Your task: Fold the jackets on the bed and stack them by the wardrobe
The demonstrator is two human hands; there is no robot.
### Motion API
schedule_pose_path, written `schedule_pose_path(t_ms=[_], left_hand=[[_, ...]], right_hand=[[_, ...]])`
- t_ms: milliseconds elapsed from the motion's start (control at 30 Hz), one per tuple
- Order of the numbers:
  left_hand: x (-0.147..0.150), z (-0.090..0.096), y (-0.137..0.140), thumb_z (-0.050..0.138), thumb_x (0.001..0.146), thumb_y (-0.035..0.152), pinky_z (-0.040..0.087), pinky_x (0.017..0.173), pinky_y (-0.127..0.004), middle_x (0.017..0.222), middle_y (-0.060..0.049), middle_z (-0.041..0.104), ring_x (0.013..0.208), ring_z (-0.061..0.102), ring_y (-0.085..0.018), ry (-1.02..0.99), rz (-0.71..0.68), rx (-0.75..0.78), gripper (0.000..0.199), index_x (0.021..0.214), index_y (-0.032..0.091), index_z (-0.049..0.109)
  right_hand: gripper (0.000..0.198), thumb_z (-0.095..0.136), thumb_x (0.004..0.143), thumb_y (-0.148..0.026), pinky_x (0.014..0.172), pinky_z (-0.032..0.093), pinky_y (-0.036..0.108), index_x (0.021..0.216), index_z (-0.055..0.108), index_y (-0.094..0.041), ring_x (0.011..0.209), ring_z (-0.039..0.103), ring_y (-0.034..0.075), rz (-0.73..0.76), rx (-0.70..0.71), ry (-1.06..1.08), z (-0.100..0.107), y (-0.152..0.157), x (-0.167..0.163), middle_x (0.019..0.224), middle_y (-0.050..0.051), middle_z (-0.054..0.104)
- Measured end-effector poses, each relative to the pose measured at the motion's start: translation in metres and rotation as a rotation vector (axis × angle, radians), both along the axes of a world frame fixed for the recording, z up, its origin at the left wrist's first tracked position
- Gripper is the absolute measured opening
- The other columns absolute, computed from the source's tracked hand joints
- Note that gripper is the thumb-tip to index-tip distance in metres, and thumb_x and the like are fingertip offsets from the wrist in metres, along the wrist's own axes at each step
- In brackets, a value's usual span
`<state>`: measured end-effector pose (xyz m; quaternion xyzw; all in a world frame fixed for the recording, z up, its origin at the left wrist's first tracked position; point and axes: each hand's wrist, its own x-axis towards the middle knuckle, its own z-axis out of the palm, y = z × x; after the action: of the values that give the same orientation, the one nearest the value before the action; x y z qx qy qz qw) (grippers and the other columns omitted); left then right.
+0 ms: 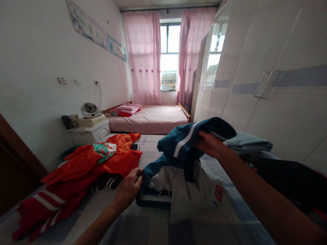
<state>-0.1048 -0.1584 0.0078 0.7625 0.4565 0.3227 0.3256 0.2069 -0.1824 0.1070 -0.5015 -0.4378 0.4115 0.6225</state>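
Observation:
A teal and grey jacket (176, 182) with white stripes and a small red-edged patch lies bunched on the near bed, partly lifted. Raised above the rest of it, a teal part with a white stripe is gripped by my right hand (205, 144), fingers closed on the cloth. My left hand (134, 182) pinches the jacket's teal edge at the left, low over the sheet. Below that edge shows a dark blue band with a pale stripe; I cannot tell if it belongs to the jacket. Folds hide its far side.
Orange clothing (102, 154) and red striped clothing (51, 204) lie at the left. Light blue-grey clothing (249, 143) and black clothing (288, 178) are on the right. Beyond are a pink-covered bed (153, 117), a white cabinet (94, 132) with a fan (90, 109), and a tall wardrobe (268, 68).

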Motion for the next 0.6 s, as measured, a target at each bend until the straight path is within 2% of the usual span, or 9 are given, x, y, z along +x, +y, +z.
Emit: schedule_pose_path(t_ms=[67,167,233,333,433,500,533,600], left_hand=[[-0.005,-0.005,0.001,0.048,0.079,0.028,0.043,0.08,-0.037,0.094,-0.008,0.056,0.084,0.057,-0.023,0.061,0.044,0.123,0.02,0.094,0.017,0.056],[0.0,0.004,-0.014,0.043,0.085,0.03,0.043,0.082,-0.036,0.103,-0.008,0.055,0.092,0.057,-0.023,0.112,0.011,0.253,0.023,0.101,0.02,0.055],[0.011,0.016,-0.029,0.038,0.089,0.034,0.043,0.08,-0.035,0.102,-0.008,0.056,0.093,0.057,-0.023,0.141,-0.041,0.277,0.025,0.102,0.021,0.055],[0.034,0.031,-0.05,0.039,0.089,0.045,0.042,0.072,-0.032,0.092,-0.006,0.059,0.085,0.058,-0.022,0.198,-0.128,0.264,0.03,0.095,0.022,0.058],[0.06,0.034,-0.06,0.052,0.079,0.055,0.038,0.066,-0.031,0.086,-0.005,0.059,0.082,0.057,-0.023,0.247,-0.209,0.266,0.034,0.083,0.022,0.058],[0.077,0.029,-0.062,0.054,0.081,0.046,0.037,0.065,-0.03,0.085,-0.005,0.059,0.08,0.056,-0.022,0.213,-0.247,0.269,0.025,0.079,0.021,0.058],[0.084,0.027,-0.061,0.05,0.083,0.038,0.037,0.066,-0.03,0.083,-0.004,0.059,0.078,0.056,-0.02,0.163,-0.267,0.259,0.02,0.077,0.021,0.058],[0.093,0.024,-0.058,0.042,0.087,0.026,0.038,0.067,-0.028,0.078,-0.002,0.058,0.074,0.055,-0.017,0.013,-0.3,0.202,0.022,0.071,0.02,0.056]], right_hand=[[0.031,0.052,0.086,-0.038,0.078,0.05,0.036,0.109,0.057,-0.017,0.091,0.061,0.018,0.037,-0.122,-0.086,-0.017,0.001,-0.005,0.11,0.009,0.061],[0.034,0.058,0.078,-0.041,0.078,0.048,0.035,0.103,0.06,-0.017,0.091,0.061,0.021,-0.07,-0.212,-0.349,-0.047,-0.012,-0.007,0.105,0.009,0.064],[0.029,0.06,0.074,-0.04,0.077,0.045,0.035,0.09,0.063,-0.016,0.087,0.06,0.023,-0.173,-0.223,-0.519,-0.062,-0.028,-0.004,0.093,0.009,0.065],[0.029,0.053,0.078,-0.046,0.067,0.04,0.03,0.07,0.062,-0.02,0.072,0.059,0.02,-0.241,-0.29,-0.874,-0.073,-0.06,0.001,0.072,0.004,0.064],[0.037,0.044,0.082,-0.05,0.057,0.034,0.027,0.063,0.06,-0.022,0.061,0.056,0.016,-0.105,-0.356,-1.135,-0.08,-0.084,-0.003,0.062,0.001,0.06],[0.036,0.044,0.082,-0.047,0.056,0.032,0.026,0.062,0.058,-0.022,0.059,0.054,0.015,-0.01,-0.388,-1.208,-0.087,-0.089,-0.01,0.061,0.001,0.06],[0.034,0.044,0.082,-0.045,0.056,0.031,0.026,0.062,0.058,-0.021,0.059,0.053,0.015,-0.004,-0.409,-1.232,-0.091,-0.089,-0.014,0.061,0.001,0.059],[0.028,0.045,0.081,-0.038,0.057,0.031,0.026,0.063,0.056,-0.019,0.06,0.052,0.015,-0.027,-0.433,-1.24,-0.098,-0.086,-0.02,0.061,0.002,0.059]])
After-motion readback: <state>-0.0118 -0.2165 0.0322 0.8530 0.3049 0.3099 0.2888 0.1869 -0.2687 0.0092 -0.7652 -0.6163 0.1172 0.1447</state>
